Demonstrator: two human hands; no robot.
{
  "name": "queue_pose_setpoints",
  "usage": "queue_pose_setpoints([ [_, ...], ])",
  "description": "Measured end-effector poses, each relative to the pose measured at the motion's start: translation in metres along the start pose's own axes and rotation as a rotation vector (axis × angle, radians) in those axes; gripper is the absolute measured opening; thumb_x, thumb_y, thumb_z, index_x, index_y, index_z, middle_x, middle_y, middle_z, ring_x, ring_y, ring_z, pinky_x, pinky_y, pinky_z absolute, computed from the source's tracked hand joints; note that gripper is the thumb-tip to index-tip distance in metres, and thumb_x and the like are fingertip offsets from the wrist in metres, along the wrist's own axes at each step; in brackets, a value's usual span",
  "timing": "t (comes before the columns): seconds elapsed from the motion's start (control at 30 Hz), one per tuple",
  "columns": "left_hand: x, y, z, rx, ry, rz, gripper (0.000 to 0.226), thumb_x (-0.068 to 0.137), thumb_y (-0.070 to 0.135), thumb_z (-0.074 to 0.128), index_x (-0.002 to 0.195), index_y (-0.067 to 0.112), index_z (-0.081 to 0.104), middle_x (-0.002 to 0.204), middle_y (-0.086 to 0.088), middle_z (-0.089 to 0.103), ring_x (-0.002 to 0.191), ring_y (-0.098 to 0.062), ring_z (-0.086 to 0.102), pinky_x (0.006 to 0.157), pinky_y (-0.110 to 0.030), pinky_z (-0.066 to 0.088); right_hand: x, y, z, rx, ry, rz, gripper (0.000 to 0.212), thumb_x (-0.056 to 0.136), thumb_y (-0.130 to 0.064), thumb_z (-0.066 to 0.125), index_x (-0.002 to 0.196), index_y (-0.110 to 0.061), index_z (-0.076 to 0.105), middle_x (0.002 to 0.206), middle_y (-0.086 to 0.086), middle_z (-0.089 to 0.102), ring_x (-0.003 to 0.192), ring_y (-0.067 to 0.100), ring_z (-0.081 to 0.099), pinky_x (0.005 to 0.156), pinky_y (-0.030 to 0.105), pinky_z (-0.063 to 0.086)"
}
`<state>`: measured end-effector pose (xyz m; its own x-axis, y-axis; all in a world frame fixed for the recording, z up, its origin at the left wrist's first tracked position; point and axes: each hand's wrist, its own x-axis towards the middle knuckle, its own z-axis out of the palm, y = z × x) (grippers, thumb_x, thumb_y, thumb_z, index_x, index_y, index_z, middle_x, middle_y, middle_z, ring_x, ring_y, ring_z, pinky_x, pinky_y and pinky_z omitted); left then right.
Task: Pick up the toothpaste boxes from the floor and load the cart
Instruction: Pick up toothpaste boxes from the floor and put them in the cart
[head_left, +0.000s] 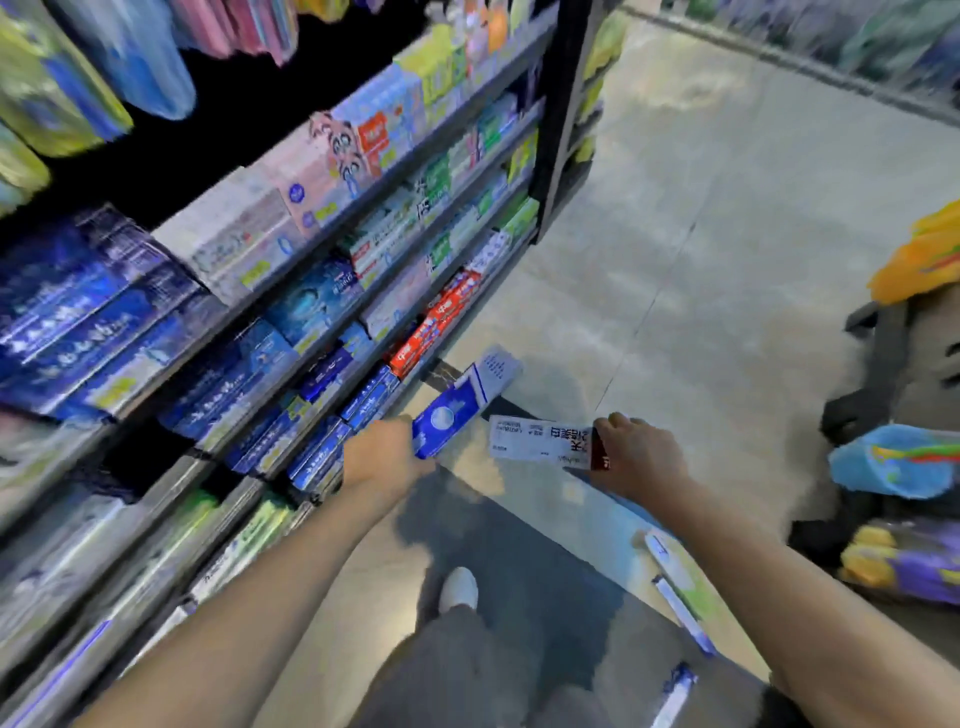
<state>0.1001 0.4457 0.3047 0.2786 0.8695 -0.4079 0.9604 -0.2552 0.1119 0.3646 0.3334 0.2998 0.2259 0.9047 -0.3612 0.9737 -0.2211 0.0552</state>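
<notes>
A: Arms?
B: Both bare forearms reach forward and down, well apart.
A: Hands?
B: Left hand (387, 451) curled, gripping a box end. Right hand (641, 451) knuckles up, fingers pinching another box's end.

Shelving (291, 291) hems the left; cart (883, 364) blocks the right.

Count: two hands, left hand (387, 451) and right hand (641, 453), each holding one toothpaste box, blue box (457, 410) and white box (540, 437); about three more boxes (670, 564) on the floor (727, 234); one cart (893, 364).
</notes>
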Motion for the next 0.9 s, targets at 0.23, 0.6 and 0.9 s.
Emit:
queue_pose_setpoints([
  [0.23, -0.100, -0.014, -0.031, 0.018, 0.121, -0.052, 0.049, 0.076, 0.047, 0.066, 0.113, 0.016, 0.057, 0.112, -0.007, 0.064, 0.104, -0.027, 0.060, 0.074, -0.033, 0.047, -0.096, -0.006, -0.048, -0.014, 0.124, -0.071, 0.053, 0.085, -0.053, 0.052, 0.120, -0.013, 0.051, 0.117, 0.006, 0.056, 0.106, 0.028, 0.057, 0.079, 0.034, 0.047],
  [0.6, -0.286, -0.031, 0.002, -0.039, 0.233, -0.235, 0.054, 0.073, 0.048, 0.069, 0.117, 0.018, 0.060, 0.105, -0.003, 0.066, 0.097, -0.025, 0.062, 0.070, -0.030, 0.046, -0.217, -0.039, -0.046, -0.152, 0.147, -0.297, 0.043, 0.086, -0.042, 0.058, 0.122, -0.018, 0.051, 0.114, 0.005, 0.058, 0.103, 0.024, 0.059, 0.078, 0.034, 0.050],
  [0.9, -0.454, -0.125, 0.017, -0.041, 0.275, -0.542, 0.046, 0.075, 0.042, 0.066, 0.115, 0.020, 0.058, 0.114, -0.008, 0.064, 0.104, -0.028, 0.060, 0.080, -0.033, 0.048, -0.270, -0.171, -0.046, -0.197, 0.214, -0.659, 0.042, 0.081, -0.039, 0.060, 0.115, -0.017, 0.052, 0.118, 0.006, 0.057, 0.108, 0.025, 0.058, 0.084, 0.035, 0.048],
])
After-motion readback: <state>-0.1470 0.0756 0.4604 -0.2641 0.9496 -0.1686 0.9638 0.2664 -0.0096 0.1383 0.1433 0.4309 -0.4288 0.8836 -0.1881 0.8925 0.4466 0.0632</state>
